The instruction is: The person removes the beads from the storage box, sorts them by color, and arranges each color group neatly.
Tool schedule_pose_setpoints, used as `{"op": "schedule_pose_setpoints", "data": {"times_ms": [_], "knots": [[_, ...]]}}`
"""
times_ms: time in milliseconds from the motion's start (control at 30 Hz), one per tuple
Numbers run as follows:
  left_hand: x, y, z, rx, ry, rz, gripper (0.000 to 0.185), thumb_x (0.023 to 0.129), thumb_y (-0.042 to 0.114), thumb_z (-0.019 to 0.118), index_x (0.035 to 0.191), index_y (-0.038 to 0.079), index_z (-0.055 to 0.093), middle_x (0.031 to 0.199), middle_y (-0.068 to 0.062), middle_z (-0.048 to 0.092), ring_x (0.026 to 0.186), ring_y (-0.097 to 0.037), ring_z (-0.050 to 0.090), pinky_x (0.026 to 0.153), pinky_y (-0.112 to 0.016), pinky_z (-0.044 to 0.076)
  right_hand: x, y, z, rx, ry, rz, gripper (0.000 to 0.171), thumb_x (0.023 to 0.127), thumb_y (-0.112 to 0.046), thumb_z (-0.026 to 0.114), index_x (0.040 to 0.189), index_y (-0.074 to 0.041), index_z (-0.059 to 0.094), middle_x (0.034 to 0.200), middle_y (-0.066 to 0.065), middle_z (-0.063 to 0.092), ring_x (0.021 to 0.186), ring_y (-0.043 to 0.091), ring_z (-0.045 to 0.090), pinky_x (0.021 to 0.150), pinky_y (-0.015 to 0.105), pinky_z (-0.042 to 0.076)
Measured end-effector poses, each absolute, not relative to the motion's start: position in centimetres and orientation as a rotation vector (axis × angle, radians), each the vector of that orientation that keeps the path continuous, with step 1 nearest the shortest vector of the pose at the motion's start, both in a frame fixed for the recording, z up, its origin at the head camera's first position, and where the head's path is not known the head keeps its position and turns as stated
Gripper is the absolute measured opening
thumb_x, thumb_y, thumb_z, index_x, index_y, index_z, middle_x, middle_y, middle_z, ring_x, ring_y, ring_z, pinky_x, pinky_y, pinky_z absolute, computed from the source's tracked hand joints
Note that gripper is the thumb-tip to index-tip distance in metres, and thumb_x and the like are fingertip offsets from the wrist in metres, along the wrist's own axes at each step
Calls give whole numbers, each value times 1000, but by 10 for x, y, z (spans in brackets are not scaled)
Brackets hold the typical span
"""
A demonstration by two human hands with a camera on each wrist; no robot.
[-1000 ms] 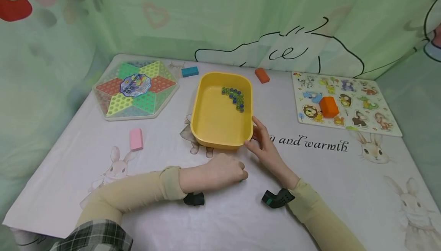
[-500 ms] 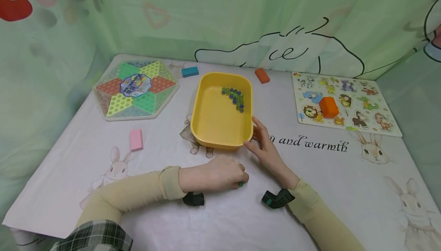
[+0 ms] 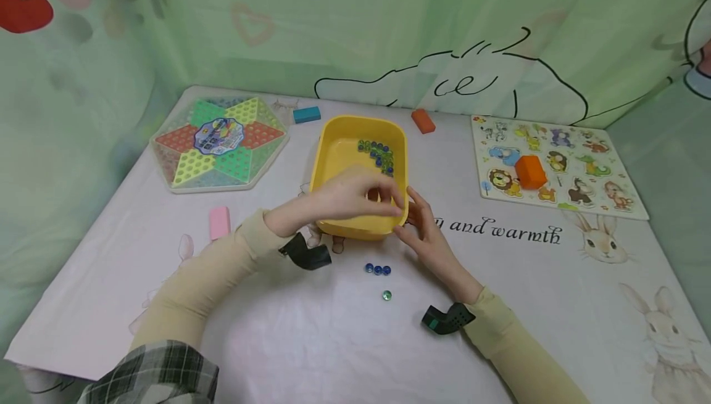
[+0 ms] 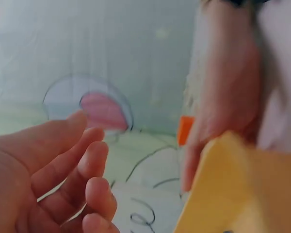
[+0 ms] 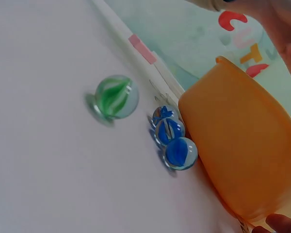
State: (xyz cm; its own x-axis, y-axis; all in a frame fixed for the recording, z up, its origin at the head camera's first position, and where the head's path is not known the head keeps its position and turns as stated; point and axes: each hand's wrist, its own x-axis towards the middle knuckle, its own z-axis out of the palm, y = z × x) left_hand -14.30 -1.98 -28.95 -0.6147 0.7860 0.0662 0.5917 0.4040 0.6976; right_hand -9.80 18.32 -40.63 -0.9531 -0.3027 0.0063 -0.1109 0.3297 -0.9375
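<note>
Head view: a yellow tray (image 3: 339,182) sits mid-table on a white cloth printed with rabbits (image 3: 278,342). The left hand (image 3: 350,197) hangs over the tray's near end, fingers curled loosely toward the thumb; whether it holds anything between them cannot be told from here. The right hand (image 3: 430,231) rests against the tray's near right corner, fingers straight and touching the outer wall. A cluster of blue and green marbles (image 3: 379,156) lies inside the tray along its far right side. On the cloth just in front of the tray, three blue marbles (image 3: 378,269) lie in a short row touching one another, and a green marble (image 3: 387,295) lies a little nearer the person, apart from them. A hexagonal checkers board (image 3: 218,143) is at far left, a pink block (image 3: 219,223) near it, and an animal puzzle board (image 3: 555,166) at right with an orange block (image 3: 530,171) on it.

Left wrist view: blurred. The left hand's fingers (image 4: 89,165) are relaxed and slightly bent, spread apart, with nothing seen between them. The tray's yellow edge (image 4: 233,194) shows at lower right with the other hand (image 4: 223,97) behind it.

Right wrist view: the green marble (image 5: 115,97) lies alone on the cloth; the three blue marbles (image 5: 172,137) line up just beside the tray's outer wall (image 5: 242,160). A right fingertip (image 5: 281,224) shows at the bottom edge against the tray.
</note>
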Motion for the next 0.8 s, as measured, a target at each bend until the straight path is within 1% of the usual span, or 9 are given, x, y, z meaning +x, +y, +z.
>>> {"op": "schedule_pose_setpoints", "data": {"times_ms": [167, 233, 333, 467, 533, 600, 700, 800], "knots": [[-178, -16, -286, 856, 2265, 1267, 21, 90, 24, 60, 104, 10, 67, 95, -5, 65, 86, -20, 54, 72, -26, 45, -98, 183, -406, -338, 2425, -1661, 72, 93, -20, 53, 147, -31, 7, 147, 17, 28, 131, 35, 34, 106, 60, 19], [-191, -12, -289, 747, 2226, 1323, 25, 90, 25, 59, 108, 9, 66, 102, -7, 65, 87, -21, 54, 73, -31, 46, -98, 182, -406, -334, 2434, -1655, 72, 93, -21, 53, 147, -31, 7, 146, 17, 29, 130, 35, 35, 106, 60, 18], [-208, -7, -297, 634, 2221, 1349, 28, 91, 27, 59, 111, 9, 65, 105, -9, 63, 86, -17, 52, 76, -33, 46, -98, 182, -406, -340, 2440, -1660, 72, 93, -19, 54, 148, -30, 8, 145, 18, 31, 129, 36, 37, 106, 60, 17], [-226, -4, -306, 581, 2310, 1299, 26, 90, 26, 60, 108, 9, 66, 104, -7, 64, 89, -21, 54, 75, -29, 45, -97, 182, -406, -346, 2435, -1679, 72, 93, -17, 53, 148, -30, 9, 144, 18, 32, 127, 36, 38, 107, 60, 16], [-234, -4, -309, 572, 2355, 1269, 23, 89, 24, 60, 105, 9, 66, 105, -9, 65, 93, -27, 56, 75, -32, 45, -97, 181, -406, -353, 2433, -1685, 72, 93, -16, 53, 148, -29, 9, 144, 19, 33, 127, 35, 38, 107, 59, 16], [-240, -4, -313, 568, 2406, 1217, 20, 89, 23, 61, 102, 9, 67, 102, -8, 66, 95, -30, 57, 74, -32, 45, -97, 181, -405, -356, 2427, -1691, 72, 93, -15, 53, 148, -29, 9, 144, 18, 33, 127, 35, 39, 107, 58, 17], [-247, -1, -319, 598, 2476, 1092, 17, 89, 22, 61, 99, 9, 68, 99, -7, 66, 89, -25, 57, 72, -30, 44, -97, 181, -406, -361, 2434, -1685, 72, 93, -13, 53, 148, -28, 9, 144, 19, 33, 127, 36, 39, 107, 58, 18], [-251, 5, -325, 667, 2548, 897, 14, 89, 20, 61, 95, 9, 68, 97, -4, 66, 84, -17, 54, 72, -25, 43, -98, 181, -406, -355, 2444, -1673, 73, 92, -14, 53, 148, -29, 9, 144, 19, 33, 127, 36, 39, 107, 58, 19]]}}
